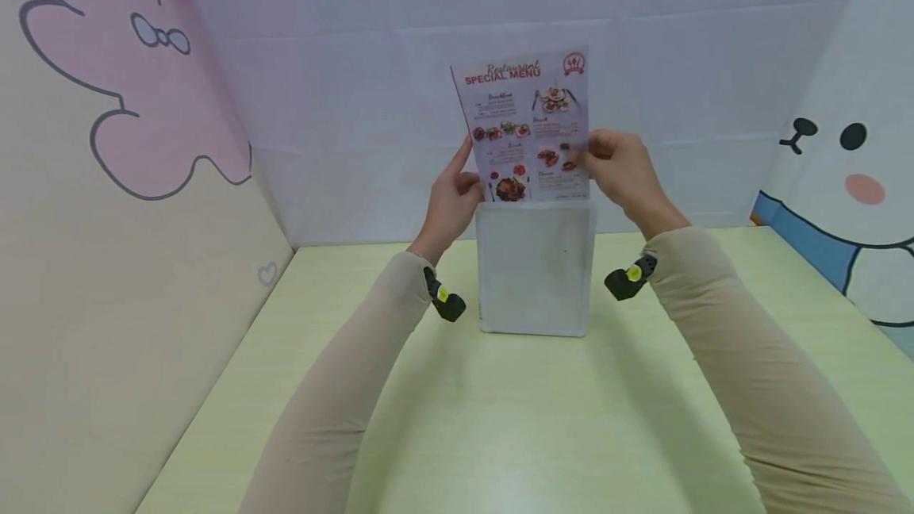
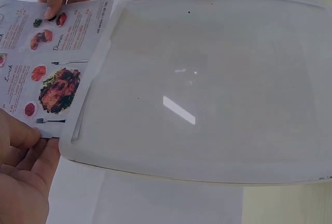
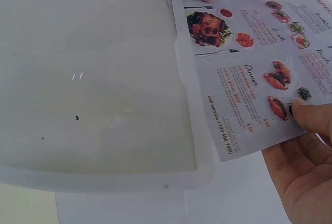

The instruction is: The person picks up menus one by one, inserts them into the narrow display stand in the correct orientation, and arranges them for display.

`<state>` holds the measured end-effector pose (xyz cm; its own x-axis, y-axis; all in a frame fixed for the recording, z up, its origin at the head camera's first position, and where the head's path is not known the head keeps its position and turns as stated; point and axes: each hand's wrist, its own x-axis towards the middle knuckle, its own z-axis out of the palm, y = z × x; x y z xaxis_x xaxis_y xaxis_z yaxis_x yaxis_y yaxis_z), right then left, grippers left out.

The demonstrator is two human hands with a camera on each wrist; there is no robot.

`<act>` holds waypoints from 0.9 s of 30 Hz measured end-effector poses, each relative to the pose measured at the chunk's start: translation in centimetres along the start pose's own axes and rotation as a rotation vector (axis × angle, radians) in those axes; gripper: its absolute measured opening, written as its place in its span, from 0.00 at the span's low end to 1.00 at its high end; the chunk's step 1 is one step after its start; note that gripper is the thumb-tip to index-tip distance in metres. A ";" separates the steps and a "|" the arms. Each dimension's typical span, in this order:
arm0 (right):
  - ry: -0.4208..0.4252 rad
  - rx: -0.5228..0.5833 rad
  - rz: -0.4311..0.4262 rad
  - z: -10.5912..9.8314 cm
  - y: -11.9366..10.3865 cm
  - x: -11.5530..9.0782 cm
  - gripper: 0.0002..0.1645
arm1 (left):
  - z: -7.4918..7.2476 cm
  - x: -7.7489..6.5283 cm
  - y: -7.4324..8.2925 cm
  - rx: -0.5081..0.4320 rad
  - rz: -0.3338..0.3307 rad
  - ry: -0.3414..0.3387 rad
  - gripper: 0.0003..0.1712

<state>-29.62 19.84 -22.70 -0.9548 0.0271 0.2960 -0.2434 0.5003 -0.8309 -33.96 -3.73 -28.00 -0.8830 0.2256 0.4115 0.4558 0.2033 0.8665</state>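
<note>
A printed restaurant menu (image 1: pixel 524 133) stands over the top edge of an upright white-framed display stand (image 1: pixel 535 268). My left hand (image 1: pixel 451 201) pinches the menu's lower left edge, thumb on the printed front, close to the frame. On the opposite side my right hand (image 1: pixel 627 173) grips the right edge with the thumb in front and fingers behind. The left wrist view has the menu's bottom edge (image 2: pixel 98 27) right at the frame's top rim. In the right wrist view, a lower corner of the menu (image 3: pixel 225 151) lies outside the rim, and the stand's panel (image 3: pixel 93 89) looks blank.
The stand rests on a pale green table (image 1: pixel 528 411), near its back edge. Behind it hangs a white cloth backdrop (image 1: pixel 343 117). Cartoon-printed walls flank the table, with a pink figure (image 1: pixel 171 133) on the left. Small black wrist cameras (image 1: pixel 448 304) sit below both hands.
</note>
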 end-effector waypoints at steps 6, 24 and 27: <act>-0.013 -0.006 0.009 0.2 0.1 0.1 0.20 | -0.2 -0.1 0.0 0.006 -0.020 -0.006 0.43; -0.022 -0.012 0.026 0.6 0.3 0.0 0.22 | -0.4 -0.1 0.1 0.012 -0.030 0.004 0.37; -0.026 -0.018 0.021 0.7 0.2 0.0 0.22 | -0.4 0.0 0.0 0.017 -0.026 0.009 0.37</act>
<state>-29.82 19.38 -23.21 -0.9639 0.0154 0.2656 -0.2201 0.5150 -0.8284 -33.95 -4.16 -27.86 -0.8955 0.2112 0.3918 0.4346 0.2247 0.8721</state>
